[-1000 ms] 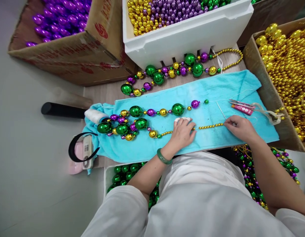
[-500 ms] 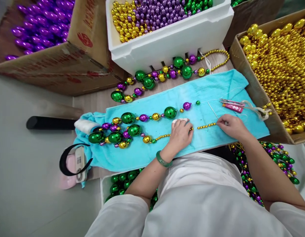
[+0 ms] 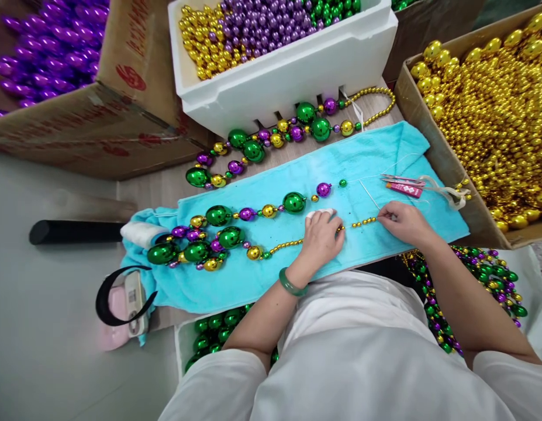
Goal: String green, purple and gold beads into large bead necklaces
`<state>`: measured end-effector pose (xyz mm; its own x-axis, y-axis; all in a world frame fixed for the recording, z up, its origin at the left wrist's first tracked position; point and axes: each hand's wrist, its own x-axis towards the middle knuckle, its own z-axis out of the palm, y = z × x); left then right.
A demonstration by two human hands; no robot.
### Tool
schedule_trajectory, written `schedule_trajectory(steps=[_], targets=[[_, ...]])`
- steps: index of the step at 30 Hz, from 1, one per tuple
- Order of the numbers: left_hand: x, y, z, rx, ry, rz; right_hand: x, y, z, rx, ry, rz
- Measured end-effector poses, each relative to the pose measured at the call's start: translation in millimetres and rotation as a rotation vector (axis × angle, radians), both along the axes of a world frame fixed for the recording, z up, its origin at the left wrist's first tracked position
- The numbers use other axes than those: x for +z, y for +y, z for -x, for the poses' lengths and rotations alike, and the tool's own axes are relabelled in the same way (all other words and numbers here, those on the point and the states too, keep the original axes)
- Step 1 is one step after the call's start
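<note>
One gold-bead strand (image 3: 364, 222) is being pinched by the right hand (image 3: 402, 222), seemingly for straightness, and covered by the left hand (image 3: 320, 238), finger grip unclear

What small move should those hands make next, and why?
Perhaps the right hand should slide the short row of small gold beads toward the left hand: a gap separates that row from the beads by the left thumb, and the right fingertips are at the row's other end.
</note>
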<state>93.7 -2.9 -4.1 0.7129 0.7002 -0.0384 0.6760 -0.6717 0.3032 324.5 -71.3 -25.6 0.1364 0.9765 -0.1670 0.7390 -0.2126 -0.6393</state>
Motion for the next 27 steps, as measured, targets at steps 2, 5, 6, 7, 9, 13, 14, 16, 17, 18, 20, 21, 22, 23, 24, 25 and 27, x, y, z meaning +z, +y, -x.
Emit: schedule_trajectory(steps=[2, 5, 6, 7, 9, 13, 14, 16, 17, 18, 20, 21, 22, 23, 24, 25, 27], targets=[[1.0, 0.0, -1.6, -0.004, 0.001, 0.009, 0.0, 0.2, -0.2, 0.002, 0.006, 0.000], [-0.7, -1.9, -13.0, -0.032, -0.036, 0.023, -0.5, 0.0, 0.3, -0.009, 0.016, -0.015], [-2.0, -2.9, -18.1, -0.046, -0.051, 0.025, -0.8, -0.2, 0.5, -0.013, 0.018, -0.020], [-3.4, -3.8, -22.9, -0.061, -0.061, 0.025, -1.1, -0.4, 0.8, -0.015, 0.018, -0.023], [-6.1, -5.1, -30.3, -0.077, -0.064, 0.021, -1.6, -0.6, 1.0, -0.016, 0.019, -0.027], [-8.3, -4.6, -30.3, -0.051, -0.038, -0.003, -2.6, -0.3, 0.3, 0.006, 0.012, -0.041], [-8.1, -4.1, -28.0, -0.045, -0.033, -0.013, -2.7, -0.2, 0.2, 0.008, 0.009, -0.043], [-7.2, -3.4, -22.9, -0.044, -0.023, -0.038, -2.3, -0.3, 0.9, 0.004, 0.014, -0.043], [-6.8, -3.1, -20.7, -0.048, -0.019, -0.052, -1.7, -0.7, 1.9, 0.001, 0.024, -0.045], [-6.4, -2.9, -18.9, -0.053, -0.018, -0.064, -0.6, -1.3, 3.4, 0.001, 0.034, -0.047], [-6.1, -2.6, -16.7, -0.060, -0.017, -0.074, 2.6, -3.2, 7.4, 0.010, 0.034, -0.056], [-6.2, -2.3, -16.1, -0.060, -0.017, -0.068, 4.8, -4.3, 9.8, 0.011, 0.020, -0.056], [-6.4, -2.0, -15.6, -0.060, -0.015, -0.056, 7.2, -5.4, 12.1, 0.010, -0.001, -0.050], [-6.7, -1.7, -15.0, -0.056, -0.015, -0.036, 9.9, -6.4, 14.3, 0.010, -0.022, -0.043], [-7.0, -1.4, -14.0, -0.051, -0.018, -0.011, 12.7, -7.3, 16.3, 0.009, -0.042, -0.036], [-7.2, -1.1, -12.4, -0.047, -0.026, 0.019, 15.6, -8.0, 18.0, 0.009, -0.056, -0.032], [-7.0, -0.3, -6.7, -0.048, -0.039, 0.076, 21.5, -9.4, 21.0, 0.015, -0.075, -0.030]])
